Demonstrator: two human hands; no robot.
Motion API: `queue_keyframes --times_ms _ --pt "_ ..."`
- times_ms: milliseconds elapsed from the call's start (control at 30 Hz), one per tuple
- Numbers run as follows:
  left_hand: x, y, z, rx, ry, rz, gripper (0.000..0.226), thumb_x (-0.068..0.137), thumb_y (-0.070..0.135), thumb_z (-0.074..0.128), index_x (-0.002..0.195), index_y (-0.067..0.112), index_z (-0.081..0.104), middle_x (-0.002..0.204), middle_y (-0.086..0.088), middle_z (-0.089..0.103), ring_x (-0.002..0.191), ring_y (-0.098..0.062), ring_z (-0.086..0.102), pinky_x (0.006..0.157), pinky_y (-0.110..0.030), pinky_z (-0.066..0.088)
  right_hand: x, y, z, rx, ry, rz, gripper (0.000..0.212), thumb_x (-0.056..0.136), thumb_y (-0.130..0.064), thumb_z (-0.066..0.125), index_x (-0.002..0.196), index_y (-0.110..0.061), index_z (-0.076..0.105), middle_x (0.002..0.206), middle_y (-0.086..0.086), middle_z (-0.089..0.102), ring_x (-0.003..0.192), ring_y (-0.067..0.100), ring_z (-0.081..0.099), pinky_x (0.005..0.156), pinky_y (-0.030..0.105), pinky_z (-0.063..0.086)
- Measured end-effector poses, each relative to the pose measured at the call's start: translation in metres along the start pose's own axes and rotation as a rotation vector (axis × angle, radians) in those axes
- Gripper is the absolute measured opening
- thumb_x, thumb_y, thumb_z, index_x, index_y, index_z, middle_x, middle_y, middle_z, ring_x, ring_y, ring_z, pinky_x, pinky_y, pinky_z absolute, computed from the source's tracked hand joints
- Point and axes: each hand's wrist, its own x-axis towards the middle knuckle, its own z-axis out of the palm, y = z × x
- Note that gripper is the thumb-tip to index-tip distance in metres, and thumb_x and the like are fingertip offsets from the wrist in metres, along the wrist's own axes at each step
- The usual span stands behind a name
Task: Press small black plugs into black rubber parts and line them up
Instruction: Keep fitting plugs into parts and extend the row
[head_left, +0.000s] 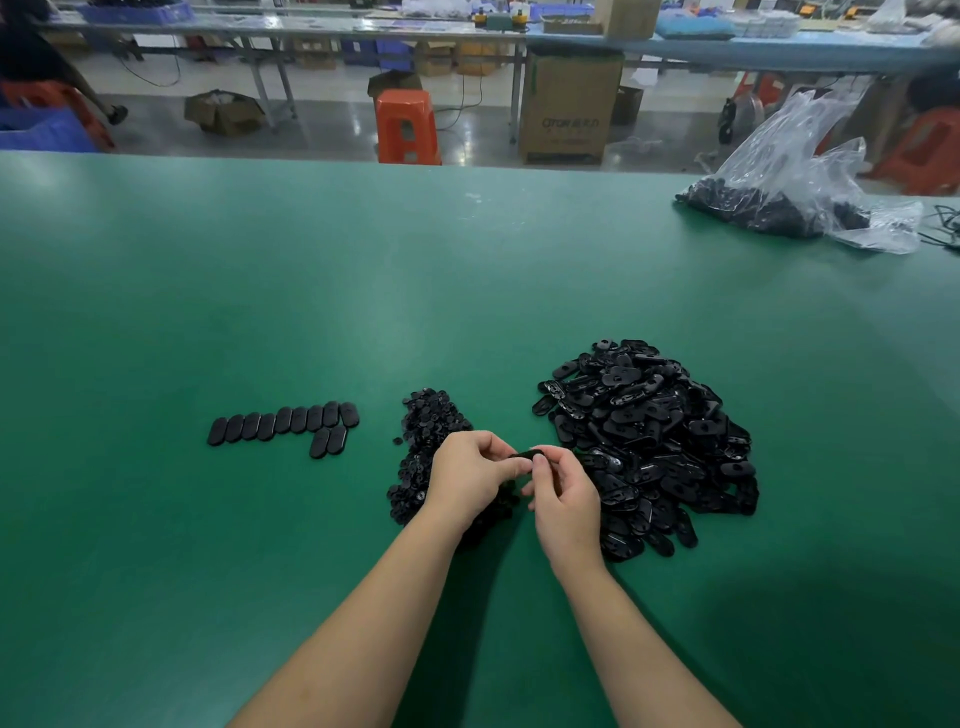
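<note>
Rubber part (525, 455) held just below frame centre, pinched between both hands above the table (260, 286). Left hand (470, 480): fingers curled, thumb and forefinger closed on the part's left end. Right hand (563, 501): fingers curled, thumb tip pressing on the part's right end. Whether a plug sits between the fingers cannot be told; black on black, too small. Judged step: plug being pushed into the part, or about to be. Plug heap (431, 431) lies directly under and behind the left hand, running from centre down to lower centre. Part heap (644, 441) sits just right of the right hand, centre right, large and loose. Finished row (283, 420) left of centre: nine pieces side by side, two more (328, 441) started below its right end, well apart from the hands. Clear bag (795, 176) of more black stock at upper right, by the table's far edge. Stool (406, 127) and carton (569, 106) on the floor beyond, top centre. Risks from here: plug seated crooked or only partway if thumb pressure is off-axis; plug slipping out and dropping back into its heap, where it would not be missed; left wrist dragging plugs across toward the part heap and mixing the two; second row drifting out of line with the first, as its two pieces already lean.
</note>
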Motion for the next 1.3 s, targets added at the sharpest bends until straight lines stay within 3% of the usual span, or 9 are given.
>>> queue_keyframes --times_ms 100,200,300,400,567,733,867,1100,1300 --pt "0.001 0.0 -0.002 -0.006 -0.013 0.015 0.019 0.073 0.03 0.089 0.073 0.02 0.073 0.06 0.011 0.067 0.049 0.005 0.052 0.049 -0.01 0.038 0.001 0.0 0.001 0.016 -0.015 0.004 0.02 0.101 -0.017 0.058 0.101 -0.036 0.066 0.09 -0.005 0.074 0.067 0.006 0.066 0.07 0.034 0.054" --pt "0.002 0.002 -0.001 0.017 -0.046 0.009 0.013 0.077 0.028 0.086 0.077 0.021 0.075 0.067 0.009 0.071 0.059 0.001 0.06 0.058 -0.015 0.045 0.001 0.001 0.001 0.01 -0.028 0.006 0.021 0.102 -0.017 0.058 0.11 -0.034 0.067 0.101 -0.003 0.075 0.079 0.012 0.066 0.08 0.043 0.058" --pt "0.002 0.003 0.001 0.061 -0.045 0.002 0.009 0.082 0.024 0.08 0.076 0.025 0.074 0.073 0.008 0.072 0.066 -0.006 0.064 0.063 -0.02 0.049 0.001 0.002 0.0 -0.007 -0.028 0.009 0.019 0.101 -0.02 0.058 0.108 -0.034 0.069 0.099 -0.006 0.075 0.087 0.016 0.069 0.084 0.048 0.057" --pt "0.0 0.002 0.003 0.068 -0.019 -0.014 0.011 0.081 0.022 0.076 0.073 0.027 0.071 0.071 0.009 0.071 0.061 -0.002 0.061 0.056 -0.014 0.044 0.0 0.001 0.001 -0.021 -0.028 0.016 0.018 0.101 -0.021 0.058 0.106 -0.034 0.069 0.099 -0.008 0.075 0.09 0.016 0.069 0.085 0.05 0.057" --pt "-0.003 0.004 0.005 0.061 -0.009 -0.018 0.008 0.081 0.022 0.076 0.075 0.027 0.072 0.072 0.009 0.072 0.06 -0.002 0.061 0.055 -0.014 0.044 0.001 0.001 0.0 -0.031 -0.016 0.017 0.017 0.102 -0.018 0.057 0.112 -0.022 0.07 0.1 -0.004 0.075 0.089 0.017 0.068 0.087 0.05 0.056" --pt "-0.006 0.008 0.009 0.144 0.023 0.014 0.006 0.083 0.021 0.072 0.078 0.025 0.072 0.075 0.01 0.07 0.067 -0.006 0.062 0.059 -0.017 0.044 -0.001 -0.002 -0.001 -0.031 0.01 -0.012 0.018 0.101 -0.013 0.057 0.102 -0.026 0.07 0.093 -0.012 0.074 0.088 0.008 0.069 0.084 0.035 0.057" --pt "-0.009 0.011 0.012 0.167 0.043 0.028 0.002 0.083 0.019 0.071 0.082 0.019 0.073 0.075 0.008 0.069 0.067 -0.009 0.061 0.058 -0.018 0.043 -0.001 -0.002 -0.002 -0.012 0.018 -0.012 0.02 0.1 -0.013 0.058 0.097 -0.03 0.069 0.089 -0.014 0.074 0.089 0.007 0.069 0.083 0.033 0.056" --pt "-0.014 0.014 0.017 0.21 0.072 0.093 0.004 0.086 0.021 0.067 0.084 0.018 0.07 0.073 0.009 0.065 0.064 -0.006 0.057 0.056 -0.018 0.041 -0.001 -0.003 -0.002 -0.015 0.03 -0.029 0.017 0.101 -0.016 0.059 0.095 -0.031 0.066 0.089 -0.016 0.071 0.086 0.005 0.067 0.082 0.034 0.056" --pt "-0.013 0.012 0.013 0.287 0.028 0.18 0.007 0.088 0.016 0.065 0.09 0.022 0.068 0.073 0.015 0.061 0.069 0.001 0.055 0.058 -0.009 0.036 0.001 -0.002 0.0 -0.003 0.038 -0.021 0.016 0.101 -0.016 0.059 0.095 -0.03 0.062 0.091 -0.006 0.071 0.09 0.014 0.068 0.086 0.044 0.056"
